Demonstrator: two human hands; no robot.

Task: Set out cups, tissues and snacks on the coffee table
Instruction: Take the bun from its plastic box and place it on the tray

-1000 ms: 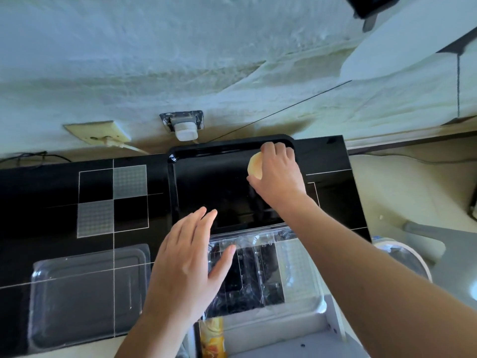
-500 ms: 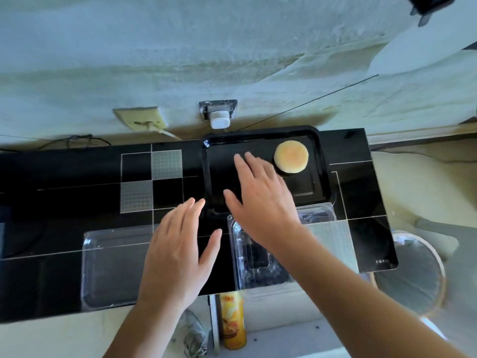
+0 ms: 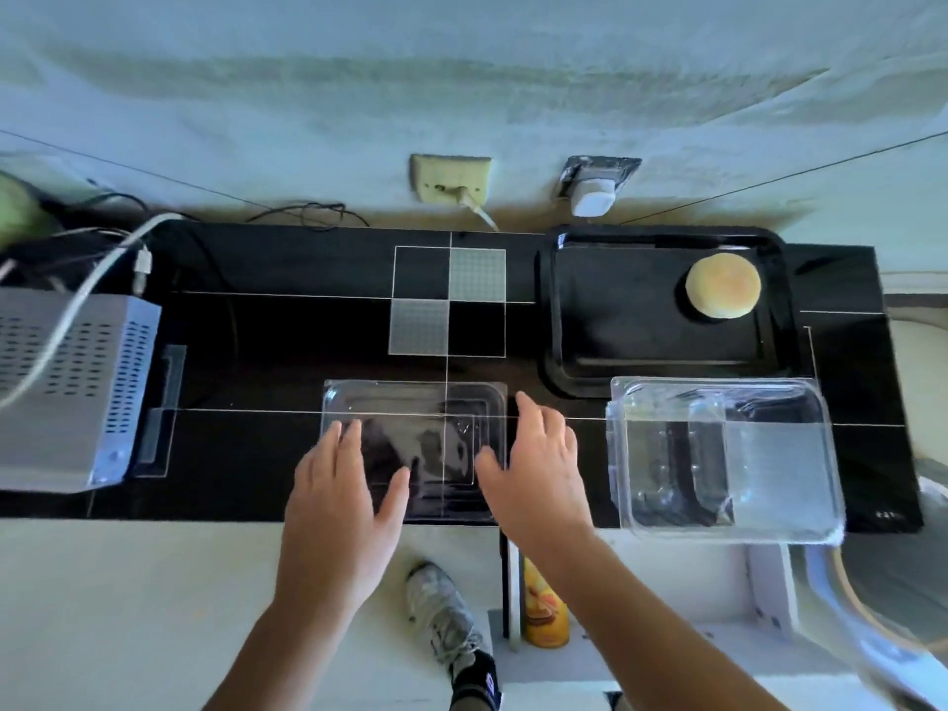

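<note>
Head view, as I log it: left hand (image 3: 341, 497) and right hand (image 3: 538, 467), fingers straight and spread, holding nothing, over the clear lid (image 3: 415, 443) at the tabletop's (image 3: 287, 320) near edge; bun (image 3: 723, 284) on black tray (image 3: 579, 310), far right corner.

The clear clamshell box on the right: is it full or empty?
Empty. The clear clamshell box shows only bare moulded compartments and the black table through them; one round bun lies on the black tray.
</note>
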